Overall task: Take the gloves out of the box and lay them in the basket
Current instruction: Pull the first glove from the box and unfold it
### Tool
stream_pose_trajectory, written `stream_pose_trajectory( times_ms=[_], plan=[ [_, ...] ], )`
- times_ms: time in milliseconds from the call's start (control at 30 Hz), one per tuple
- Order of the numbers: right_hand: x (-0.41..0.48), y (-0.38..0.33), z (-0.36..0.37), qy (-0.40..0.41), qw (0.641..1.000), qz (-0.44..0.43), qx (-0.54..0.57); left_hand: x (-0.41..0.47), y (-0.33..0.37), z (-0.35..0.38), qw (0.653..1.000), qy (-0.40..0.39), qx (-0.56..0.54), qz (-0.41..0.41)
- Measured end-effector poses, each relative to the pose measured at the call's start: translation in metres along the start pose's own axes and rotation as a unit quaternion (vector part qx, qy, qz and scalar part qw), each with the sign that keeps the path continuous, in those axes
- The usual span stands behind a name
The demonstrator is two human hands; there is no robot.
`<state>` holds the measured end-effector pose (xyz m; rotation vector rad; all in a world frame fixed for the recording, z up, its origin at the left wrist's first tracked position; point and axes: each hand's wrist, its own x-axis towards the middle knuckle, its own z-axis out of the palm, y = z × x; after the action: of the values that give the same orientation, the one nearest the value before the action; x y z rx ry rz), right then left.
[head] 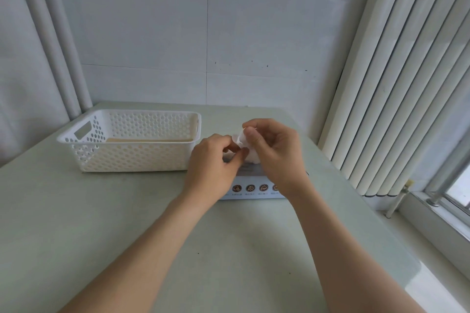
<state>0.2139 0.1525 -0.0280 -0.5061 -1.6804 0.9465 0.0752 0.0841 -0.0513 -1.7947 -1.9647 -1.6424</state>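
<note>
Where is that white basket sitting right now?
In the head view the white basket stands on the table, left of centre, just left of the person's left hand and the glove box.

Glove over the box, basket to its left.
A thin, crumpled white glove (240, 140) is just above the box (254, 187), pinched between the left hand (216, 160) and the right hand (274, 150). The pale box is largely hidden; its near face carries a row of round brown icons. The white perforated basket (132, 157) stands upright close by, with a handle slot in its end wall.
</note>
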Motion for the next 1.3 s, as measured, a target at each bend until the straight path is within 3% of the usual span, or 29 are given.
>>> stream_pose_trajectory(
  times_ms=[67, 133, 300, 567, 767, 900, 1000, 1300],
  plan=[
    [-0.001, -0.003, -0.001, 0.005, 1.000, 0.025, 0.003, 0.000, 0.001, -0.002, 1.000, 0.016, -0.022, -0.008],
    [-0.001, -0.002, -0.002, 0.007, 0.997, 0.031, -0.064, 0.000, 0.001, -0.002, 0.998, 0.023, -0.047, -0.026],
    [-0.004, 0.009, 0.002, -0.067, 0.974, 0.045, -0.212, 0.000, 0.001, -0.004, 0.996, 0.035, -0.072, -0.037],
    [-0.002, 0.009, 0.005, -0.091, 0.951, -0.028, -0.294, 0.003, 0.001, -0.010, 0.982, 0.083, -0.159, -0.067],
    [-0.001, 0.011, 0.004, 0.005, 0.981, 0.014, -0.195, 0.001, -0.006, -0.012, 0.993, -0.014, -0.117, -0.021],
    [0.000, 0.008, 0.002, 0.085, 0.990, 0.074, -0.082, -0.004, -0.009, -0.005, 0.997, -0.070, 0.010, 0.034],
    [0.002, 0.004, 0.000, 0.118, 0.988, 0.097, -0.017, -0.006, -0.014, -0.004, 0.991, -0.061, 0.087, 0.082],
    [0.004, -0.007, -0.011, 0.199, 0.956, 0.151, 0.156, -0.006, -0.017, -0.005, 0.980, -0.070, 0.162, 0.086]
  ],
)
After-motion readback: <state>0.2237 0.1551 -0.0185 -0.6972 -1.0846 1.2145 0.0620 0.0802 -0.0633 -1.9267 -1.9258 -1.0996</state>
